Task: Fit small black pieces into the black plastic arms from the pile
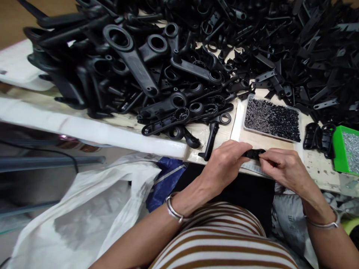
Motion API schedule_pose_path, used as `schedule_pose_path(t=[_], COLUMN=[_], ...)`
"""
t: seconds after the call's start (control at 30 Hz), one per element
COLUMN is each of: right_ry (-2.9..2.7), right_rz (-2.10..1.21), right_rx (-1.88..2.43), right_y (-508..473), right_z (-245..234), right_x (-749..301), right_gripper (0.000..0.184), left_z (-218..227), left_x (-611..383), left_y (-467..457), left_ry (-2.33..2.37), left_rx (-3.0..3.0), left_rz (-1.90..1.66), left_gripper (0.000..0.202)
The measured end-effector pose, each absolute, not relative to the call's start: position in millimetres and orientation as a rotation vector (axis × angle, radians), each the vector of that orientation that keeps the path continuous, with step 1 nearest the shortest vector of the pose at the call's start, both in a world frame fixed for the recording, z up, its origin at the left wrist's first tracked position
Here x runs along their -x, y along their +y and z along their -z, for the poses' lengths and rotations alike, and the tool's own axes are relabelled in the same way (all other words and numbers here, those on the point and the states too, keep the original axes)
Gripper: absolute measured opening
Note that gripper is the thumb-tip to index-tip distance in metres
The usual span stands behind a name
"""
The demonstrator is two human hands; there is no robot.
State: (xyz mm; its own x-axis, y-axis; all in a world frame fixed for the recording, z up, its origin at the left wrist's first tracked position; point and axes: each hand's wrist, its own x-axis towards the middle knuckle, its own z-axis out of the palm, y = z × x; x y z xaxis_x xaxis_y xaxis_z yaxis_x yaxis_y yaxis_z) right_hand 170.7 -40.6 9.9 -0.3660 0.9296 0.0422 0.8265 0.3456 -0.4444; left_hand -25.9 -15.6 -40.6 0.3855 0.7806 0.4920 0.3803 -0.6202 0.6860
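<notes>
Both the left hand (224, 164) and right hand (283, 168) pinch one small black part (254, 153); the heap of parts (174, 71) at 11 o'clock looks unprocessed.

I find no readable text, label, brand or number anywhere: not on the heaped black plastic lever parts (157, 71), nor on the green plastic box (340, 149).

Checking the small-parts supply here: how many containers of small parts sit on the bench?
2. A clear tray of tiny black pieces lies just beyond the hands; a green bin of silvery pieces sits at the right edge, partly cut off. Others may be hidden.
</notes>
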Motion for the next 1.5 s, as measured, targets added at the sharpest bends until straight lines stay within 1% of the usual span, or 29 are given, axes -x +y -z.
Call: schedule_pose_path(t=[0.13, 0.2, 0.37, 0.43, 0.5, 0.83, 1.07, 1.37, 1.5], right_ry=[-2.189, -2.063, -1.926, -1.964, -2.025, -2.306, -2.463, -2.555, -2.513], right_rz=[-0.616, -0.603, -0.35, -0.263, -0.244, -0.331, -0.345, -0.429, -0.566], right_rx=[1.625, 1.697, 1.763, 1.74, 1.703, 1.535, 1.437, 1.404, 1.464], right_y=[-43, -45, -51, -51, -50, -50, -46, -41, -43], right_z=[-9, -5, 5, 6, 4, -3, -9, -13, -18], right_x=[-168, -164, -149, -147, -149, -168, -177, -180, -182], right_gripper=[0.021, 0.019, 0.019, 0.021, 0.021, 0.026, 0.021, 0.024, 0.023], left_z=[40, 42, 46, 45, 43, 40, 40, 40, 40], left_x=[26, 24, 20, 21, 22, 25, 26, 27, 23], left_y=[-16, -18, -20, -19, -19, -14, -13, -13, -11], left_ry=[1.007, 0.98, 0.921, 0.944, 0.975, 0.981, 0.965, 0.95, 0.907], left_rx=[-2.174, -2.195, -2.219, -2.205, -2.194, -2.15, -2.124, -2.113, -2.135], left_rz=[-1.17, -1.214, -1.347, -1.304, -1.23, -1.104, -1.084, -1.074, -1.161], left_gripper=[0.016, 0.014, 0.012, 0.011, 0.012, 0.02, 0.022, 0.021, 0.018])
